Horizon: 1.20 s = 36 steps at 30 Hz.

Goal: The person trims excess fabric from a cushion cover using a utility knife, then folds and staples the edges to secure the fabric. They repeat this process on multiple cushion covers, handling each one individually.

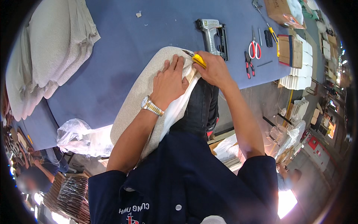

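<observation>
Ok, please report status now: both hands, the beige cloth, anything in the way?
Left hand laid on beige cloth. Right hand gripping yellow knife, blade near cloth's edge. Staple gun just beyond right hand; nothing seen blocking the blade.

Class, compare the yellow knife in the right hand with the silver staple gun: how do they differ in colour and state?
The knife has a yellow handle, while the staple gun is mostly silver with black parts.
The right hand grips the knife; the staple gun lies unheld on the blue table.
Fingers partly cover the knife, whereas most of the staple gun shows.
Both are hand tools.
</observation>
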Tool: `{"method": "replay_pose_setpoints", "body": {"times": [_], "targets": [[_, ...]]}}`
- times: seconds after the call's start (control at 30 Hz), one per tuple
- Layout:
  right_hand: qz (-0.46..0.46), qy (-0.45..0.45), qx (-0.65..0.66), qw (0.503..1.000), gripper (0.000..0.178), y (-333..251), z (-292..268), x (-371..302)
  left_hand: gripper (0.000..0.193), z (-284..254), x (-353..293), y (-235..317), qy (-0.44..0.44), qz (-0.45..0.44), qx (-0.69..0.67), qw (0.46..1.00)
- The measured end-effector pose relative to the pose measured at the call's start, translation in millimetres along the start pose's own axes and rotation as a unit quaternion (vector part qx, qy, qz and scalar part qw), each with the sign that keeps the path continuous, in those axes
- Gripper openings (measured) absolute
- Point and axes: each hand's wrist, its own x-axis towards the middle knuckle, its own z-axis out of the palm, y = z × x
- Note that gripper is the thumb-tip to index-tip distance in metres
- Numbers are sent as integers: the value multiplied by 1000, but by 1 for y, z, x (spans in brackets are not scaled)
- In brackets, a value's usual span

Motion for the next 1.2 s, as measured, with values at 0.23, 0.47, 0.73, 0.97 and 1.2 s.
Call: {"method": "replay_pose_setpoints", "body": {"times": [0.23, 0.47, 0.73, 0.97, 1.2], "targets": [[-37, 38, 46, 998, 23, 2, 5, -4, 65, -7, 3, 2, -23, 2, -7, 1000], [-39, 28, 18, 999, 23, 5, 3, 0, 57, -11, 7, 3, 5, -7, -37, 999], [-24, 29, 25, 999, 28, 8, 5, -2, 53, -23, -37, 6, 15, 138, -32, 990], [-21, 43, 53, 997, 30, 4, 2, -5, 39, -26, -43, 4, -32, 92, -14, 995], [-9, 42, 46, 998, 35, 2, 1, -7, 21, -37, -31, -16, -30, 157, -65, 985]]}}
